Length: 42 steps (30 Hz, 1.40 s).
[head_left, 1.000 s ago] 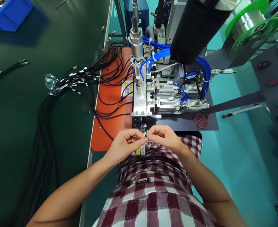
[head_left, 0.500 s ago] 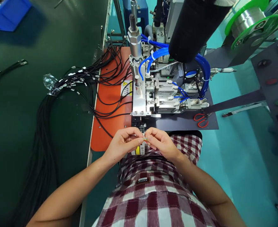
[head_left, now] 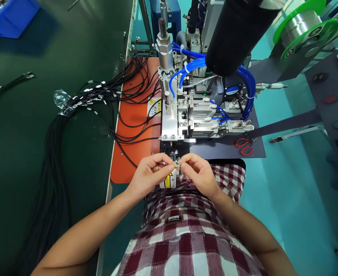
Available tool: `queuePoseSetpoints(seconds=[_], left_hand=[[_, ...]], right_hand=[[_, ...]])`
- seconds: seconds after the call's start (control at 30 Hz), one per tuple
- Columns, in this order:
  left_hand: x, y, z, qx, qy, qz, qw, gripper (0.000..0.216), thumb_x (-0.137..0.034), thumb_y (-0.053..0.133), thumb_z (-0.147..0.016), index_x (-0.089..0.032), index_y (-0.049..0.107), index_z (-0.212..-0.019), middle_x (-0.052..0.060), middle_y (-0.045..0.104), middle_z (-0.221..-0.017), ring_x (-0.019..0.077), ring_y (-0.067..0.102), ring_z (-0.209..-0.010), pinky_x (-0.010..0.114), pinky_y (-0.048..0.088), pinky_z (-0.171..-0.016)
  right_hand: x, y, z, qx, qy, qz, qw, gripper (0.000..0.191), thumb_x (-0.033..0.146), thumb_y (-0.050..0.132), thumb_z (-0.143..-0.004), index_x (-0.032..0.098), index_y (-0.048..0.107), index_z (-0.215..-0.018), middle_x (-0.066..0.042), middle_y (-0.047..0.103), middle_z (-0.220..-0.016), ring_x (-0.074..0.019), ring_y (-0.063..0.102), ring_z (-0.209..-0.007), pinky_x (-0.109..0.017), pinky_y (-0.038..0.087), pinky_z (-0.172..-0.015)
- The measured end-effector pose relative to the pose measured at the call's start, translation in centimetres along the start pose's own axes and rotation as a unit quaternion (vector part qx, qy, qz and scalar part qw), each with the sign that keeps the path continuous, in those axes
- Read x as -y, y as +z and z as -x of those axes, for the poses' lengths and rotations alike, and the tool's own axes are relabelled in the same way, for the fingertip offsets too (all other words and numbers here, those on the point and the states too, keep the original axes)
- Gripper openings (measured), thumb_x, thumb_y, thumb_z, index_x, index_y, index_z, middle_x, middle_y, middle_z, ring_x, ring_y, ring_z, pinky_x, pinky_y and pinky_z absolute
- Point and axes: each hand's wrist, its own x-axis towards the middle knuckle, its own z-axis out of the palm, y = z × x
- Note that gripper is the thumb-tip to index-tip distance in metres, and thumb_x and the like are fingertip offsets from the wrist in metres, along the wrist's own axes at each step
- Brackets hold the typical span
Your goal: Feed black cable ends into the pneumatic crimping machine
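Observation:
Thin coloured wires [head_left: 177, 166], yellow-green and orange, stretch across the small gap between my two hands. My left hand [head_left: 151, 173] pinches them at the left between thumb and forefinger. From the other side, the thumb and fingertips of my right hand [head_left: 200, 174] are closed on the wires' right ends. A black cable [head_left: 125, 155] runs over the orange board toward my left hand and disappears behind it. Both hands hover just in front of the metal machine [head_left: 169, 126], above a white and yellow label [head_left: 169, 181].
Black cables [head_left: 56, 145] lie bundled on the dark green table [head_left: 91, 191], some fanning over the orange board [head_left: 138, 153]. Red-handled scissors [head_left: 244, 146] rest on the grey plate. A solder wire spool [head_left: 302, 28] and a thick black tube [head_left: 229, 42] stand above at right.
My right hand has shifted slightly right, widening the gap between my fingertips, so more of the coloured wires shows. My left hand stays nearly in place.

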Motion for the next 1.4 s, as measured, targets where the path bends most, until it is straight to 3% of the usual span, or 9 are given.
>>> queuePoseSetpoints(seconds=[0.2, 0.53, 0.9, 1.17, 1.27, 1.4], left_hand=[[-0.3, 0.2, 0.0, -0.001, 0.004, 0.008, 1.000, 0.026, -0.035, 0.066, -0.082, -0.011, 0.058, -0.081, -0.004, 0.036, -0.051, 0.0021, 0.028, -0.044, 0.016, 0.017, -0.041], [-0.9, 1.2, 0.1, -0.030, 0.085, -0.020, 0.996, 0.015, -0.021, 0.065, -0.081, -0.010, 0.058, -0.075, -0.001, 0.052, -0.066, 0.0011, 0.040, -0.051, 0.012, 0.032, -0.046], [-0.5, 1.3, -0.1, -0.046, 0.064, -0.016, 0.997, 0.016, -0.024, 0.064, -0.082, -0.010, 0.057, -0.077, -0.001, 0.050, -0.064, 0.0020, 0.039, -0.049, 0.015, 0.031, -0.046], [1.2, 1.6, 0.5, -0.108, 0.159, -0.126, 0.973, 0.009, -0.023, 0.059, -0.087, -0.016, 0.062, -0.091, 0.005, 0.056, -0.089, 0.0113, 0.052, -0.078, 0.022, 0.041, -0.064], [1.3, 1.4, 0.5, -0.100, 0.172, -0.151, 0.968, 0.010, -0.022, 0.060, -0.086, -0.017, 0.062, -0.094, 0.005, 0.056, -0.088, 0.0109, 0.049, -0.074, 0.022, 0.039, -0.062], [0.5, 1.3, 0.3, -0.079, 0.137, -0.140, 0.977, 0.012, -0.026, 0.063, -0.084, -0.015, 0.062, -0.090, 0.004, 0.054, -0.082, 0.0089, 0.046, -0.065, 0.022, 0.037, -0.055]], right_hand=[[0.3, -0.6, -0.1, 0.002, -0.037, 0.025, 0.999, 0.016, 0.029, 0.059, -0.088, 0.013, 0.059, -0.087, -0.002, 0.054, -0.070, -0.0075, 0.047, -0.058, -0.021, 0.038, -0.054], [0.1, 0.1, 0.3, -0.040, -0.036, 0.059, 0.997, 0.016, 0.028, 0.064, -0.083, 0.013, 0.060, -0.084, -0.004, 0.059, -0.077, -0.0099, 0.050, -0.066, -0.023, 0.041, -0.060], [0.3, 0.7, -0.1, -0.039, -0.021, 0.062, 0.997, 0.016, 0.028, 0.060, -0.086, 0.013, 0.055, -0.080, 0.000, 0.051, -0.069, -0.0075, 0.044, -0.059, -0.021, 0.037, -0.054], [0.1, 1.2, 0.1, -0.049, 0.033, -0.011, 0.998, 0.023, 0.034, 0.061, -0.085, 0.013, 0.054, -0.081, 0.001, 0.048, -0.064, -0.0060, 0.041, -0.052, -0.019, 0.036, -0.048], [0.2, 1.2, 0.2, -0.049, 0.037, -0.014, 0.998, 0.022, 0.033, 0.061, -0.085, 0.013, 0.053, -0.080, 0.002, 0.047, -0.063, -0.0057, 0.041, -0.051, -0.019, 0.035, -0.047], [0.2, 1.1, 0.4, -0.042, 0.038, -0.005, 0.998, 0.023, 0.034, 0.060, -0.086, 0.013, 0.053, -0.080, 0.002, 0.047, -0.063, -0.0060, 0.040, -0.050, -0.019, 0.033, -0.046]])
